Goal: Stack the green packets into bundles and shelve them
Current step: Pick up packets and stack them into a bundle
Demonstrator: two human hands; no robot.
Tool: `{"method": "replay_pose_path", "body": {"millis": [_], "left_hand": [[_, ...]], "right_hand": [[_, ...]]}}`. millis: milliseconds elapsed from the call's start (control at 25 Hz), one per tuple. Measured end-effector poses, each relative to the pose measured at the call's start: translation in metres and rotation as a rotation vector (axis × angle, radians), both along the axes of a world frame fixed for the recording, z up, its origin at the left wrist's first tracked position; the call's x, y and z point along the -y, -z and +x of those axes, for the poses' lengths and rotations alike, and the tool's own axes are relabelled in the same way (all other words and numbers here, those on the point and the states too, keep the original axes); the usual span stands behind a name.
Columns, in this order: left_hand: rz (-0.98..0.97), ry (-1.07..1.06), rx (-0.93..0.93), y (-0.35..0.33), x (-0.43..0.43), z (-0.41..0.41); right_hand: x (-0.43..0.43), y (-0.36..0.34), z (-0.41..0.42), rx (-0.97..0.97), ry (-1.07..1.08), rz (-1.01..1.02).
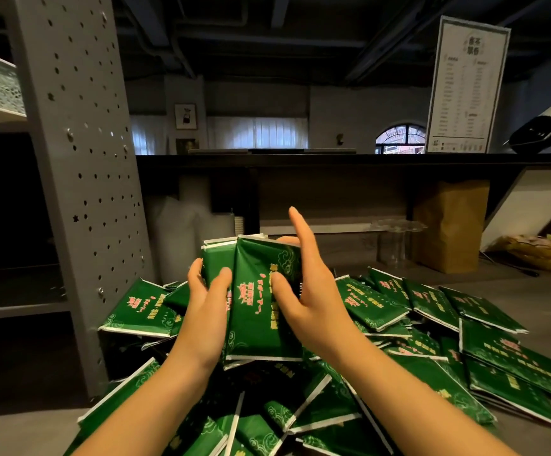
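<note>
a: where are the green packets right now?
b: most lie as loose packets (432, 324) in a sprawling heap on the grey surface (550, 307), overlapping at all angles. a few are up in the air as a bundle (261, 311), held upright above the heap between both hands.
a: how is it held?
b: the left hand (205, 309) wraps the bundle's left edge, fingers curled behind it and thumb pressed flat on the front face. the right hand (307, 291) pinches the right edge, thumb on the front and at least one fingertip showing behind the top. its forefinger sticks straight up, clear of the packets.
a: why from both sides?
b: i'd judge it's to square the edges. the packets fan out at the top, corners not flush, and squeezing from left and right lets them be nudged into line before they go anywhere.
a: and the shelf?
b: the grey shelf (14, 311) with its perforated upright (80, 159) stands just left of the heap, which looks handy for a short reach. the bay in view is dark, so i can't tell whether any bundles sit there.
a: how far along?
b: early, i'd say, given how many lie loose.
</note>
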State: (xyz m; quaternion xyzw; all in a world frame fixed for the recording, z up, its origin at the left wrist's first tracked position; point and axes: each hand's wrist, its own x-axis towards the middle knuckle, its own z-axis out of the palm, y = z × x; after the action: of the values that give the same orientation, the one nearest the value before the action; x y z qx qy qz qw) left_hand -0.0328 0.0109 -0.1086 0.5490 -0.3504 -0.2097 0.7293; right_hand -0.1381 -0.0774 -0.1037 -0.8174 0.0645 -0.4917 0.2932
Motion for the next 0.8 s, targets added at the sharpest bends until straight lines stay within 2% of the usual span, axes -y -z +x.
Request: {"method": "replay_pose_path", "body": {"millis": [120, 320, 480, 560, 640, 720, 800], "left_hand": [[-0.016, 0.026, -0.012, -0.001, -0.002, -0.003], [0.005, 0.065, 0.107, 0.002, -0.003, -0.003], [0.024, 0.005, 0.142, 0.005, -0.001, 0.0], [0.022, -0.012, 0.142, 0.006, 0.0, 0.0], [0.022, -0.016, 0.152, 0.006, 0.0, 0.0], [0.026, -0.016, 0.163, 0.006, -0.002, 0.0], [0.027, -0.017, 0.176, 0.005, -0.002, 0.001]], "right_hand": [[0.0, 0.006, 0.005, 0.009, 0.015, -0.072], [0.001, 0.008, 0.009, 0.004, -0.033, 0.041], [0.005, 0.007, 0.01, -0.076, -0.028, 0.067], [0.016, -0.001, 0.002, -0.129, 0.061, -0.003], [0.035, -0.011, -0.011, -0.287, 0.3, -0.164], [0.061, -0.017, -0.029, -0.596, 0.586, -0.266], [0.082, -0.015, -0.043, -0.867, 0.699, -0.151]]}}
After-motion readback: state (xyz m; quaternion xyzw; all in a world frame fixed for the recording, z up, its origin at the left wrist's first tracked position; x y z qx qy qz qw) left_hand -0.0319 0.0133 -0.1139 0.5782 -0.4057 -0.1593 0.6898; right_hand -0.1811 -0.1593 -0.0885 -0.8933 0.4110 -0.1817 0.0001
